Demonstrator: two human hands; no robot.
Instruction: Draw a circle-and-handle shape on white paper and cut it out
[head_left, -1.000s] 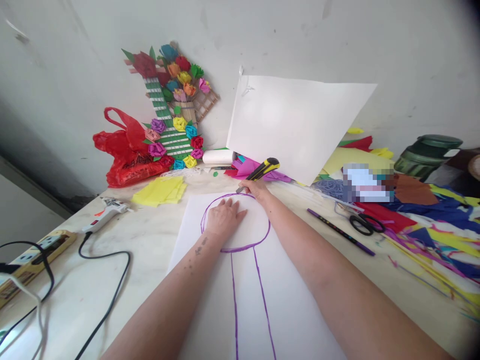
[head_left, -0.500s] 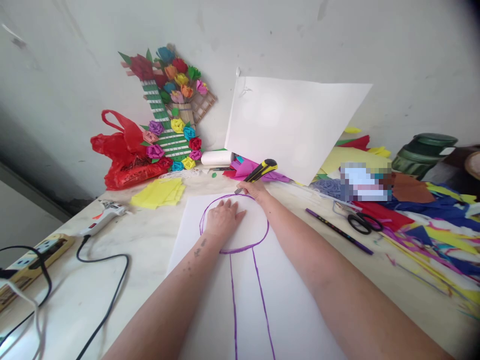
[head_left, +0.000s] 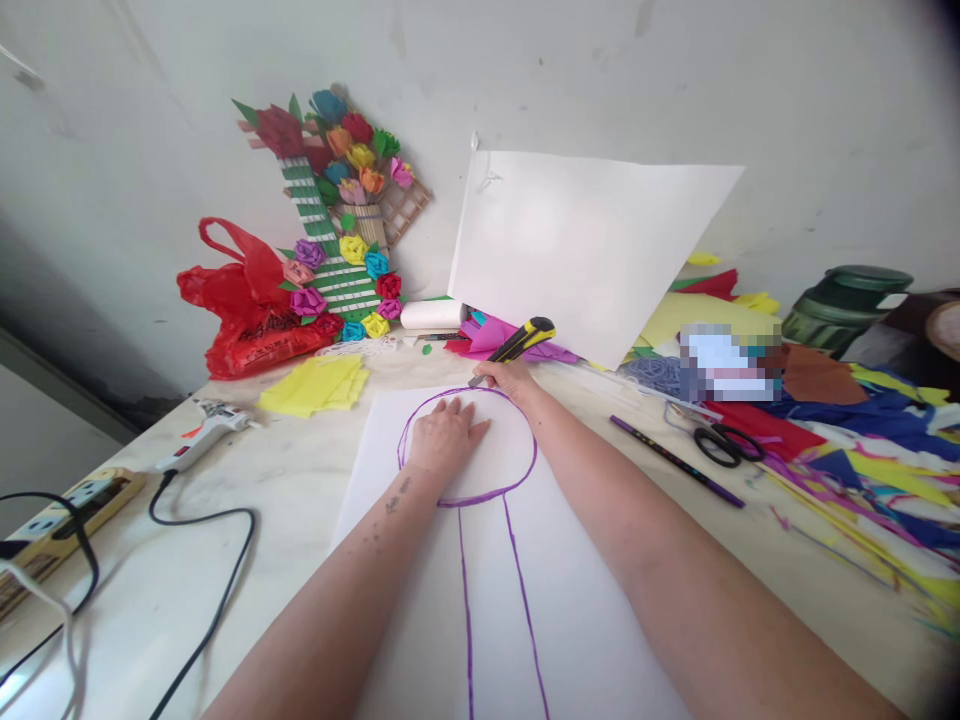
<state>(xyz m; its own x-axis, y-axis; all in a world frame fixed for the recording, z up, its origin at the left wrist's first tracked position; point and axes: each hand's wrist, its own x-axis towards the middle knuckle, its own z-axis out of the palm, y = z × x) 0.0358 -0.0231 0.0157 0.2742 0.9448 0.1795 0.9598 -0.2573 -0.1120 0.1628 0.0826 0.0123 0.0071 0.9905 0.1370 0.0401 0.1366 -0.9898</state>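
A large white sheet (head_left: 570,620) lies before me with a rounded purple outline drawn on it and two long purple lines running down from that. My left hand (head_left: 444,437) rests flat inside the outline, fingers stretched forward over the sheet. In my right hand (head_left: 508,376) is a yellow-and-black utility knife (head_left: 521,342), gripped near its blade end. Its blade tip points down at the top edge of the purple outline. The knife's handle slants up to the right.
To the right lie a purple pen (head_left: 675,460), black-handled scissors (head_left: 727,445) and heaped coloured paper (head_left: 885,480). On the left are a glue gun (head_left: 206,437) with its cord, a power strip (head_left: 71,520) and yellow paper (head_left: 315,387). Behind stand a red bag (head_left: 244,310) and a white board (head_left: 577,250).
The view has shifted very slightly. Both hands and the knife stay in nearly the same place on the sheet.
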